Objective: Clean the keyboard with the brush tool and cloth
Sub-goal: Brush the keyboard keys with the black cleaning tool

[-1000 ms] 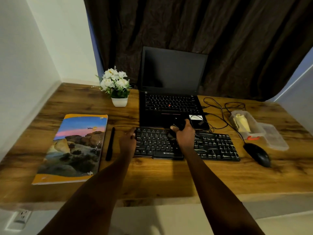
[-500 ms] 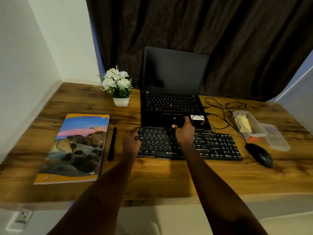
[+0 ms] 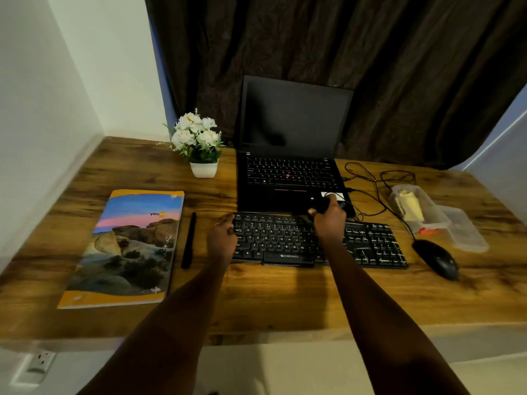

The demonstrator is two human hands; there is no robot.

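External black keyboard (image 3: pixel 319 243) lies flat on the wooden surface (image 3: pixel 271 297), pushed up against the front edge of the open laptop (image 3: pixel 291 166), presumably so it sits square to the person. Left hand (image 3: pixel 222 240) curled against the keyboard's left end, fingers bent onto the edge keys; reads as bracing so the board won't slide under strokes. Right hand (image 3: pixel 329 216) closed around a small dark object (image 3: pixel 322 205), likely the brush tool, held over the keyboard's top row at the laptop's palm rest; bristles not discernible. No cloth clearly seen; something pale sits in the clear plastic container (image 3: pixel 413 209) far right, identity uncertain. Mouse (image 3: pixel 436 259), pen (image 3: pixel 188 240), notebook (image 3: pixel 128 246), flower pot (image 3: pixel 203 149) stand aside, clear of the work.
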